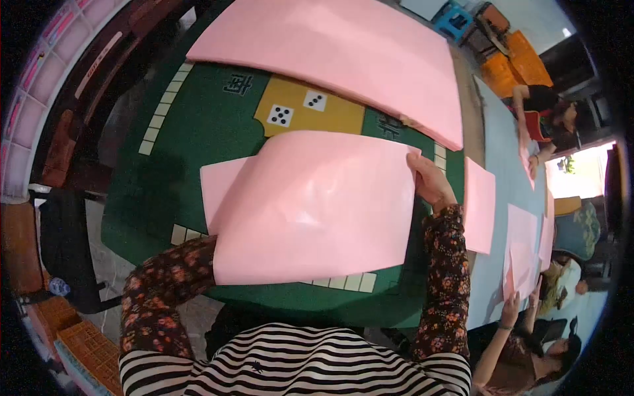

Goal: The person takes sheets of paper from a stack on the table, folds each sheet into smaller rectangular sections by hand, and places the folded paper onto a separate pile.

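Observation:
A large pink sheet of paper (317, 211) bulges upward in front of me above the green table mat. My right hand (432, 179) is closed on its upper right edge, with the thumb on top. The left sleeve runs in under the sheet's lower left side, and the paper hides my left hand. Part of another pink sheet (223, 188) shows beneath on the left, flat on the mat. Beyond lies a thick stack of pink sheets (337, 53), reaching across the far side of the table.
The green mat (152, 191) carries printed tiles and a yellow middle panel (343, 120). To the right, a pale table (492, 277) holds more pink sheets (479, 204). Other people work there, one person's hands (518, 303) on a sheet. A dark chair (69, 251) stands at left.

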